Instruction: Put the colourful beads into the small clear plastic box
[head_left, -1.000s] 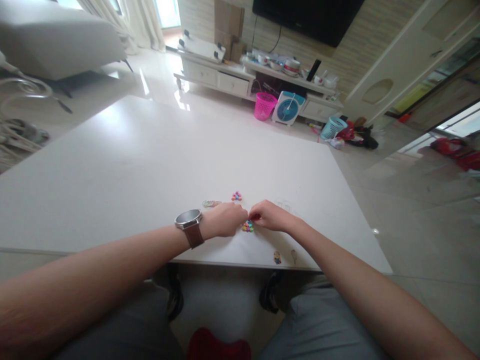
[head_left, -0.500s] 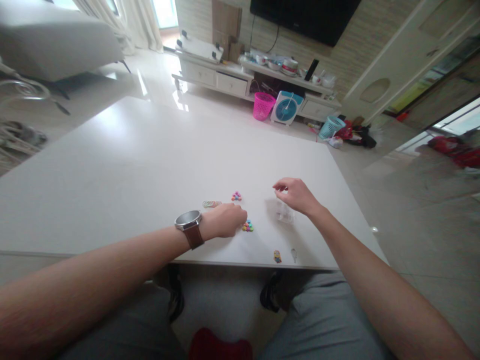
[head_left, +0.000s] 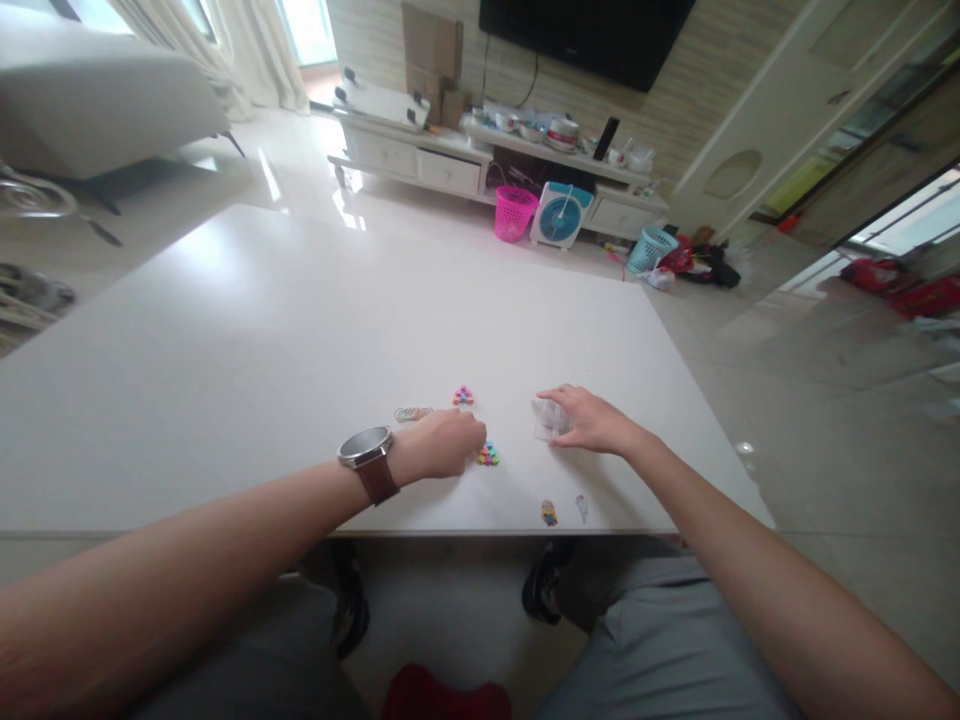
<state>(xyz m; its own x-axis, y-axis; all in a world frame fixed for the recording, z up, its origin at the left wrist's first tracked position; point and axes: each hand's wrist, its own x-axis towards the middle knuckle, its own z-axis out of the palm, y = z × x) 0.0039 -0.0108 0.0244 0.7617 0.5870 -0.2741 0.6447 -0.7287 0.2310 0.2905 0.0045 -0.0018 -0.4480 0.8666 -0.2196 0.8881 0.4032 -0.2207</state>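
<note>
Box (head_left: 552, 422), clear and see-through, is spanned by the right hand (head_left: 589, 420) on the table (head_left: 337, 310): it is flanked by thumb and fingers that are held apart. Whether it is actually gripped cannot be told. The left hand (head_left: 446, 443) is curled, knuckles up, and its forearm is laid low across the near part of the table; what may be pinched under the fingers is hidden. A watch (head_left: 367, 443) with a brown strap is worn on that wrist.

Just beside the left fingertips a bright cluster (head_left: 489, 456) is seen, made up of small pieces in several colours and set roughly in a triangle. A pink cluster (head_left: 463, 397) of like shape is placed beyond the left hand, and a row of rings (head_left: 409, 414) is laid out to its left — overlapped, thin and varied in colour. Near the table's front edge, a yellow and blue figure (head_left: 550, 513) is set next to a small pale piece (head_left: 582, 508), the two kept apart.

Past the table, a pink basket (head_left: 514, 215) and a fan (head_left: 561, 216) are stood side by side before the cabinet (head_left: 450, 172). Above it, a TV (head_left: 592, 35) is mounted on the wall.
</note>
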